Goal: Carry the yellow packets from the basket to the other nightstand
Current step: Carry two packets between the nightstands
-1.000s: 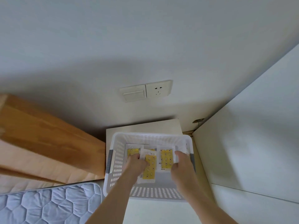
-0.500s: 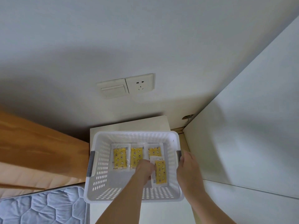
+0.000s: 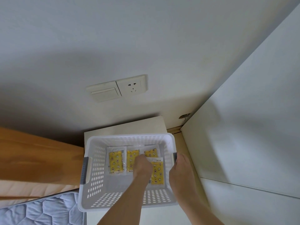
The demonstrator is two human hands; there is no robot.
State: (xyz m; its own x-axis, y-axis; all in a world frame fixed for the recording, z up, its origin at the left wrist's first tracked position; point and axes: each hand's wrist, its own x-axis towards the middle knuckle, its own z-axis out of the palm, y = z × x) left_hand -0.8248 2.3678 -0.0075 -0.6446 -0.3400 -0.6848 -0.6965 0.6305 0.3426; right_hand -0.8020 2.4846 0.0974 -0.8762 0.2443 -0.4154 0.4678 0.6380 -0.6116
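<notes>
Two bare hands at a white perforated plastic basket [image 3: 97,172] of yellow packets on a cream nightstand [image 3: 129,125].

Four flat yellow star-printed packets [image 3: 115,161] in clear wrappers lie on the basket floor, toward its far side. The left hand [image 3: 142,168] reaches down inside, covering parts of the middle two; whether its fingers pinch one cannot be told. The right hand [image 3: 181,169] rests against the basket's right rim by the grey handle, its fingers hidden. A light switch and socket plate [image 3: 117,87] sits on the wall above; a quilted blue mattress [image 3: 40,210] lies at lower left.
</notes>
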